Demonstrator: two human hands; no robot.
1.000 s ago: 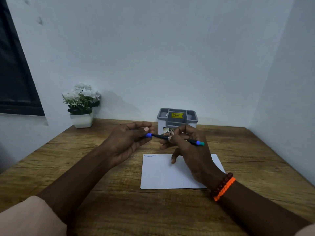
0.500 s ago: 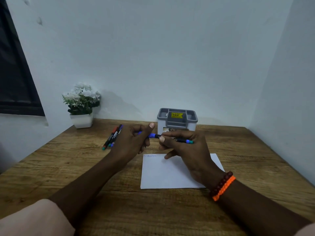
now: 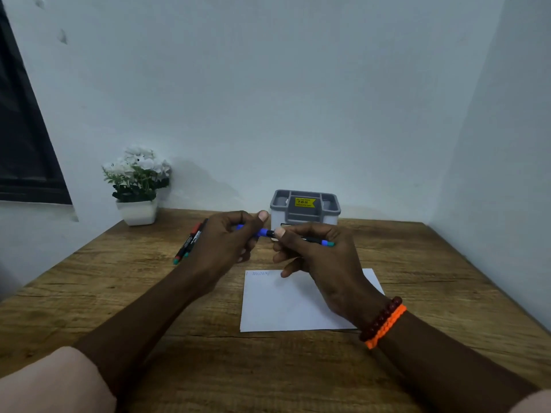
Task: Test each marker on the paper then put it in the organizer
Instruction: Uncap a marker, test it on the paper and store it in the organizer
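Both hands hold one blue marker level above the table, in front of the grey organizer. My left hand grips its blue cap end. My right hand grips the black barrel, whose teal tip pokes out to the right. A white paper lies below the hands, with a short blue scribble at its top left corner. Other markers, one with a red cap, lie on the table left of my left hand.
A white pot of white flowers stands at the back left against the wall. The organizer carries a yellow price sticker. Walls close the table at the back and on the right. A dark window frame is at the left.
Both hands have shifted slightly left with the marker and drawn together along it, uncovering the markers on the table at the left. The marker now lies more level.
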